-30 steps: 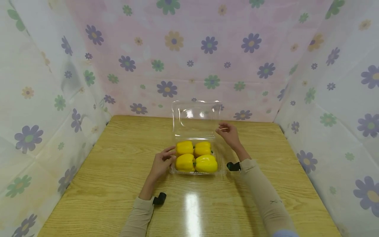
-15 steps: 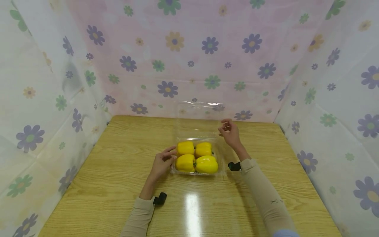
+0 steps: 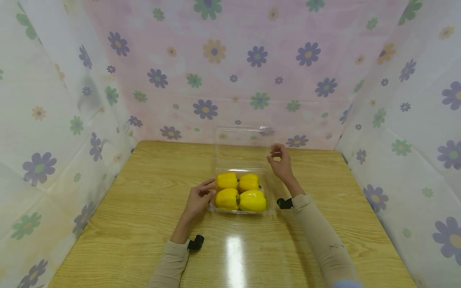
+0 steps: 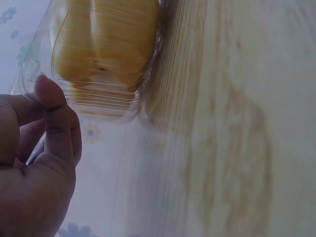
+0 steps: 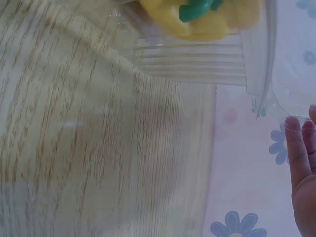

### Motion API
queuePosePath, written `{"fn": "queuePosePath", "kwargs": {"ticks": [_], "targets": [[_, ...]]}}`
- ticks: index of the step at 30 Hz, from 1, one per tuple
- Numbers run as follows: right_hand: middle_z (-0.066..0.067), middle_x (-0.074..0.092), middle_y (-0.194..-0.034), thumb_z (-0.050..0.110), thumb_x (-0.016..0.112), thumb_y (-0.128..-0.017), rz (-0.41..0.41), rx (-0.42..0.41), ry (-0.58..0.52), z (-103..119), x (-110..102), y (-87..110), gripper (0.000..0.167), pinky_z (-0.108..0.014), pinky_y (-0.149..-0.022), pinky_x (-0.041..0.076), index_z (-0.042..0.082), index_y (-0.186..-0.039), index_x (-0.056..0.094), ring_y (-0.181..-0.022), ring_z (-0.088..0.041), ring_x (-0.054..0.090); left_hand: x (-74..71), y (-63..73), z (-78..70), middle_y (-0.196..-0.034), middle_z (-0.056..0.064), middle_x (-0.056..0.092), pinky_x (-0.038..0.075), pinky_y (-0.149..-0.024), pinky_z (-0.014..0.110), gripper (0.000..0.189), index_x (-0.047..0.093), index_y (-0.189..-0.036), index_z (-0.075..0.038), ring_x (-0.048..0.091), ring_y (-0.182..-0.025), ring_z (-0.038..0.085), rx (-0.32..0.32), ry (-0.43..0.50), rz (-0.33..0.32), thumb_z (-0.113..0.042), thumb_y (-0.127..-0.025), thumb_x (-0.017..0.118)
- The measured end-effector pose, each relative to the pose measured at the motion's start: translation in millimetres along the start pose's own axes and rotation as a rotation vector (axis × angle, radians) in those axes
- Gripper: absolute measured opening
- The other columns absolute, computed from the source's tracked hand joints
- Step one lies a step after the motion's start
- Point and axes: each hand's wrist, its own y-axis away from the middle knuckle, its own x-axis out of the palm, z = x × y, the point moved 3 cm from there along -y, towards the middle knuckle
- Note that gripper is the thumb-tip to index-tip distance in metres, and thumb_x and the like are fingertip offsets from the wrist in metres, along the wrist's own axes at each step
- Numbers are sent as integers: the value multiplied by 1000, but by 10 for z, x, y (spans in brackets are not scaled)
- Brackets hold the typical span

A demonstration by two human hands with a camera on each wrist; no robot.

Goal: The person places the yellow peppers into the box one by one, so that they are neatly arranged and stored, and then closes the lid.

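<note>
Several yellow bell peppers (image 3: 253,201) lie in the base of a clear plastic clamshell container (image 3: 239,212). Its hinged lid (image 3: 240,146) stands raised at the back. At the container's left side, my left hand (image 3: 196,200) pinches the rim; the left wrist view shows the thumb (image 4: 49,91) at the clear edge. My right hand (image 3: 282,163) is at the lid's right edge, and in the right wrist view its extended fingers (image 5: 297,150) touch that edge. A green stem (image 5: 195,10) shows on one pepper there.
The container stands on a wood-grain table (image 3: 165,168). Flower-printed cloth (image 3: 234,52) encloses the table at the back and both sides. A black wrist camera (image 3: 196,242) sits on the left sleeve, another camera (image 3: 284,203) on the right.
The lid's top edge has dropped slightly, and glare has left its face. My right hand has shifted a little to the right. The left hand and the peppers have stayed in place.
</note>
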Motion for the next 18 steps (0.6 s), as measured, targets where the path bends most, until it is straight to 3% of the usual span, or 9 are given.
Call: {"fn": "queuePosePath", "kwargs": {"ticks": [5, 9, 13, 18], "targets": [[-43, 50, -104, -23, 63, -86, 3, -15, 2, 22, 4, -5, 42, -32, -77, 54, -17, -125, 53, -87, -52, 57, 5, 2, 17, -149, 27, 50, 47, -52, 16, 26, 66, -121, 17, 52, -56, 7, -12, 11, -11, 4, -98, 63], [-43, 51, -102, -21, 64, -87, 12, -13, -4, 17, 0, -8, 38, -36, -79, 54, -19, -123, 53, -89, -51, 55, 8, 8, 10, -149, 26, 50, 47, -51, 16, 26, 67, -120, 16, 52, -57, 7, -22, -2, -23, 3, -98, 63], [-43, 49, -101, -18, 61, -91, 30, 16, -36, -7, -1, 7, 31, -30, -75, 58, -19, -122, 52, -89, -50, 55, 4, 17, 0, -149, 25, 51, 47, -51, 16, 25, 67, -119, 16, 52, -57, 8, -18, -14, -27, 3, -98, 63], [-39, 50, -98, -14, 57, -96, 44, 30, -57, -26, -8, 28, 25, -31, -73, 61, -17, -120, 50, -87, -57, 55, 12, 13, -12, -149, 26, 49, 48, -51, 16, 27, 66, -120, 17, 52, -57, 8, -7, 6, -13, 3, -98, 63]]}}
